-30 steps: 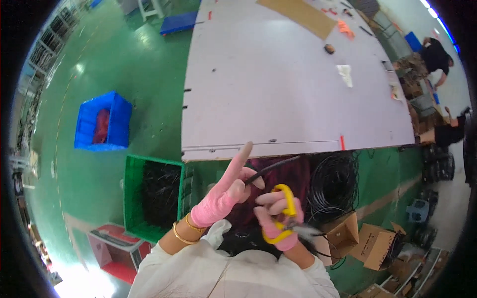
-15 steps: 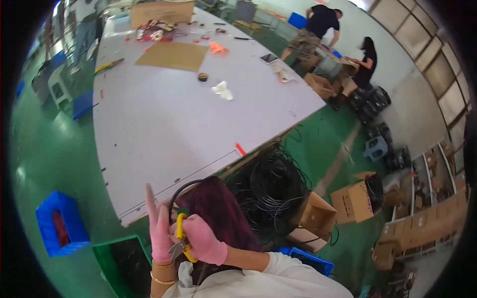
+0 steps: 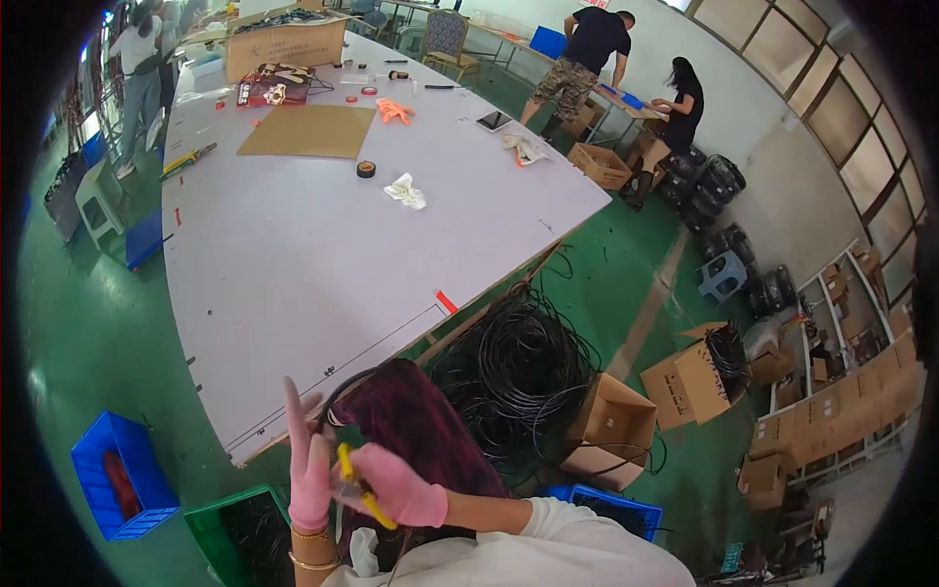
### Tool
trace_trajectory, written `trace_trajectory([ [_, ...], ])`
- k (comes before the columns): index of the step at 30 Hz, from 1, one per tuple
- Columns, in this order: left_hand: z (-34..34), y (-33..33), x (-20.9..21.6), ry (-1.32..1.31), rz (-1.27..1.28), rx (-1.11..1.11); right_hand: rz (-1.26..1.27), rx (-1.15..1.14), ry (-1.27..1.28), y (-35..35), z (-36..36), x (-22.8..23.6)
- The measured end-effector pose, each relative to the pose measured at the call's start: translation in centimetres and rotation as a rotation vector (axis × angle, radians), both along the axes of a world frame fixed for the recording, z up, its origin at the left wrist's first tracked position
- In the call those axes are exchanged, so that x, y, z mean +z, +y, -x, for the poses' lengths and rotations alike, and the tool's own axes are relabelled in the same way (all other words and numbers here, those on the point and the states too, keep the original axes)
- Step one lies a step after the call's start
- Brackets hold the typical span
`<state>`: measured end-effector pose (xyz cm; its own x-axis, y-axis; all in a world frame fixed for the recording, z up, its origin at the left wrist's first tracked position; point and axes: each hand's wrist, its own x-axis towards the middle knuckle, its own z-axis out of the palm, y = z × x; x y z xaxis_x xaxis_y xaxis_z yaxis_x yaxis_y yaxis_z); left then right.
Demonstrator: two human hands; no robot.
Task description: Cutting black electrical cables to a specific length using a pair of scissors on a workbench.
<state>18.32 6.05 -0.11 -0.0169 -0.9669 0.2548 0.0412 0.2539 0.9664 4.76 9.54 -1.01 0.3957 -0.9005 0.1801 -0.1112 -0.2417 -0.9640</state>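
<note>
My left hand (image 3: 311,479), in a pink glove with bare fingertips, has its index finger pointing up while the thumb and other fingers close on a black cable (image 3: 344,387). The cable bends away over a dark red cloth (image 3: 416,416) on my lap, beside the white table (image 3: 293,284). My right hand (image 3: 399,486), also pink-gloved, grips yellow-handled cutters (image 3: 378,512) close against the left hand. The cutters' jaws are mostly hidden between the two hands.
Coiled black cable (image 3: 533,342) lies right of the cloth, by an open cardboard box (image 3: 608,426). A green crate (image 3: 210,533) and a blue crate (image 3: 147,479) stand at lower left. Tape (image 3: 366,169) lies on the table. Two people work at the far right.
The view has shifted a little, and the table sits further left. My right hand has turned the cutters, whose silver jaws showed before and are now mostly hidden.
</note>
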Motion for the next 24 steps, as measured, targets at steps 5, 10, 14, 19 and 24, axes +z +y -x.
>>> trace_trajectory([
  [5,0.3,-0.1,0.1,-1.015,-0.008,0.307,0.305,-0.124,0.135,-2.1,0.8,2.0],
  [10,1.8,-0.5,0.1,-1.266,-0.127,0.265,0.625,-0.107,0.475,-2.5,0.6,4.1],
  [14,1.7,-0.4,-0.2,-1.384,-0.043,0.306,0.643,-0.086,0.510,-2.5,0.7,4.3],
  [19,1.1,-0.3,-0.7,-1.341,-0.008,0.327,0.319,-0.081,0.336,-1.4,0.6,3.4],
  [24,0.6,-0.2,-0.7,-1.215,0.215,0.138,0.133,-0.050,0.216,-0.2,-0.2,2.7],
])
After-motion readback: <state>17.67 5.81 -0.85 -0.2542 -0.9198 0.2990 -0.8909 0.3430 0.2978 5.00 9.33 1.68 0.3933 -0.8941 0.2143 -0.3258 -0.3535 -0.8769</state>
